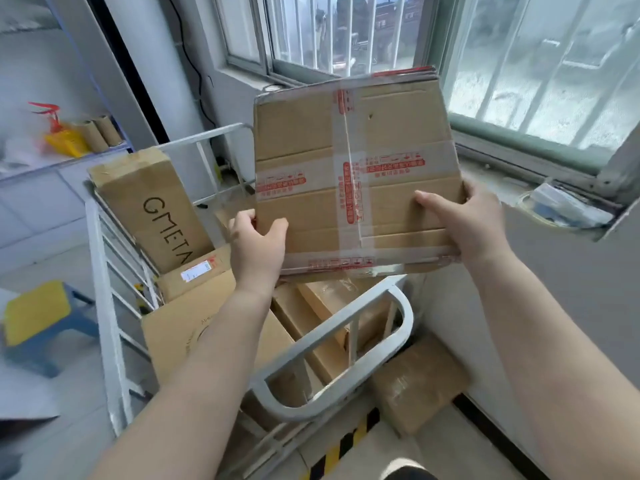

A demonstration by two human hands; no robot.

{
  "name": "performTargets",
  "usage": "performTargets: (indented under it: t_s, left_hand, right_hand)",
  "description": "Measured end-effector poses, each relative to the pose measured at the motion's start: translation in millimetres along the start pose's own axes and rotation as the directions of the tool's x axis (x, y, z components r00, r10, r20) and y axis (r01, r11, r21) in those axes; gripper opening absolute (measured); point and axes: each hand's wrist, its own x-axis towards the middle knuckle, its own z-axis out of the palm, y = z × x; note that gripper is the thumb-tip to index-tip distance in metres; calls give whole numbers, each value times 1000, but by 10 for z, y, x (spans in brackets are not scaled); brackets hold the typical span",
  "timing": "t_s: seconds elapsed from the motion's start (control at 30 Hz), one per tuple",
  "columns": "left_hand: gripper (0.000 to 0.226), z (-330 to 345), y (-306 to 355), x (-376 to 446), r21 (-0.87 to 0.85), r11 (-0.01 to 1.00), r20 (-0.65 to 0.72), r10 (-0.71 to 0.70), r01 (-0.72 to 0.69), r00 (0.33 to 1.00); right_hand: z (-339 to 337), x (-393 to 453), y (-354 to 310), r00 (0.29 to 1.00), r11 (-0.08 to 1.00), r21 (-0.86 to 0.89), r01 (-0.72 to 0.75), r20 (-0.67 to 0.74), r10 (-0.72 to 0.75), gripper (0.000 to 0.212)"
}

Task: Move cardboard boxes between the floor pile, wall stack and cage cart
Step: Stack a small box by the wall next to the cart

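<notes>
The taped cardboard box (356,178) hung above the cage cart (332,386), gripped at its lower side edges by the left hand (258,247) and right hand (464,220). It looked light and stiff, though the glossy tape might slip. Other boxes (194,327) filled the cart below.

Flattened box (353,174) at frame centre, held up over the cage cart (332,386), left hand (258,249) at its lower left edge, right hand (467,223) at its right edge; tall box (152,209) leaning inside cart at left; stool (41,320) far left; small box (419,386) on floor right of cart; window (540,64) behind
</notes>
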Motion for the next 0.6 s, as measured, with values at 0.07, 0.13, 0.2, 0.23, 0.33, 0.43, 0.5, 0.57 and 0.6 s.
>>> performTargets:
  t_s: [0.07, 0.13, 0.2, 0.23, 0.33, 0.43, 0.5, 0.57, 0.6]
  left_hand:
    - [41, 73, -143, 156, 29, 998, 13, -58, 58, 998]
    - [41, 211, -278, 314, 64, 994, 10, -95, 94, 995]
    - [43, 404, -402, 461, 103, 988, 2, -116, 115, 993]
    - [44, 511, -460, 538, 118, 985, -5, -130, 129, 992]
    - [47, 853, -616, 766, 167, 964, -26, -206, 208, 978]
    - [50, 1204, -793, 935, 219, 935, -14, -282, 279, 959]
    - [55, 1453, -978, 1019, 301, 899, 29, -343, 319, 939]
    - [62, 1719, -1231, 1022, 441, 827, 144, -448, 348, 882]
    - [64, 1853, -1367, 976, 509, 789, 226, -509, 345, 831]
  right_hand:
    - [192, 148, 120, 998, 999, -4, -35, 45, 35, 23]
    - [364, 354, 263, 993, 997, -22, -75, 87, 76, 25]
    - [528, 600, 426, 985, 993, -41, -109, 129, 114, 25]
    - [608, 738, 502, 981, 992, -51, -112, 152, 119, 24]
    - [823, 1202, 711, 968, 990, -86, -109, 218, 126, 23]
    - [1028, 1661, 1004, 939, 978, -158, -133, 296, 176, 25]
    - [1233, 1918, 1323, 909, 943, -284, -173, 323, 264, 38]
    - [1495, 2049, 1712, 838, 834, -530, -155, 376, 395, 64]
    - [1630, 2044, 1923, 772, 748, -657, -94, 426, 471, 76]
